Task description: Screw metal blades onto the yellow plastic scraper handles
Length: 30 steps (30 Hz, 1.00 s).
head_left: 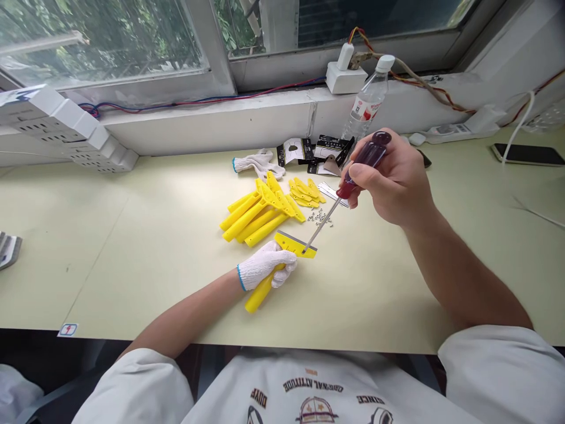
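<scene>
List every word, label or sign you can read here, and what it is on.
"DOVE": upside down on the person's white shirt.
The shirt's other arched lettering: too distorted to read.
Water bottle red label: too blurred.
Black packaging cards: print too small.
Red sign on the sticker at the table edge: illegible.

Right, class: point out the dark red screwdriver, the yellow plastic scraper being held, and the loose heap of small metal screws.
dark red screwdriver (365, 160): head view, on its translucent handle.
yellow plastic scraper (295, 242): head view, on its flat head.
heap of small metal screws (321, 217): head view, middle of the heap.
</scene>
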Each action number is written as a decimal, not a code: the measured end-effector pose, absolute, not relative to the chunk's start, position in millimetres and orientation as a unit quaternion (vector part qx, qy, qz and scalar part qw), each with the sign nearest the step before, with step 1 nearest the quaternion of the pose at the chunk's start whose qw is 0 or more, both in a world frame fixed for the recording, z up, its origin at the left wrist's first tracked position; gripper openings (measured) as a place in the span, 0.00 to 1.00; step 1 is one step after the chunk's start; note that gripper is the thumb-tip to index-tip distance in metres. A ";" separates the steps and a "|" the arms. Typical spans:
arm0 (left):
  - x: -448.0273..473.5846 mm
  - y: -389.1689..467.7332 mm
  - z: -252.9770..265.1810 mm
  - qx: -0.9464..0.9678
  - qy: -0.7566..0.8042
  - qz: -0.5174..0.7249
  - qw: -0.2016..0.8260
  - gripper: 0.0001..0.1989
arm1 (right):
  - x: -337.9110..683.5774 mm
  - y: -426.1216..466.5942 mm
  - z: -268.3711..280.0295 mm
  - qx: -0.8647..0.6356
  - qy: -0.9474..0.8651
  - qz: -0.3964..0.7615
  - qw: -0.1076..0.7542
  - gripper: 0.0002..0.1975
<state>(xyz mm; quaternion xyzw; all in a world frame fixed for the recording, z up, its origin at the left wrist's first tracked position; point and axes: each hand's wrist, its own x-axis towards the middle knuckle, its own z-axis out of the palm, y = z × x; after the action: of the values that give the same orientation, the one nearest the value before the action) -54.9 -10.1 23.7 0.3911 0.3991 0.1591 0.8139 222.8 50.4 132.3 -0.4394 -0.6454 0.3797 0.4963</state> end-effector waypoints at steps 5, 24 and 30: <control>-54.1 -10.2 27.4 0.398 0.405 0.151 0.809 0.15 | 217.8 45.2 133.9 -0.423 -0.654 0.376 0.502 0.15; -45.3 -12.2 21.2 0.370 0.478 0.176 0.777 0.12 | 223.6 13.0 170.6 -0.557 -0.762 0.080 0.322 0.30; -44.3 -12.6 23.0 0.377 0.494 0.174 0.764 0.11 | 249.4 14.6 180.6 -0.522 -0.825 0.081 0.199 0.27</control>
<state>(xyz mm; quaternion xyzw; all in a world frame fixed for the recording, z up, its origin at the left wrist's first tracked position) -44.3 -12.6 23.0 0.3774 0.4939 0.1741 0.7637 249.4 14.6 180.6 -0.5224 -0.8253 0.0811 0.1986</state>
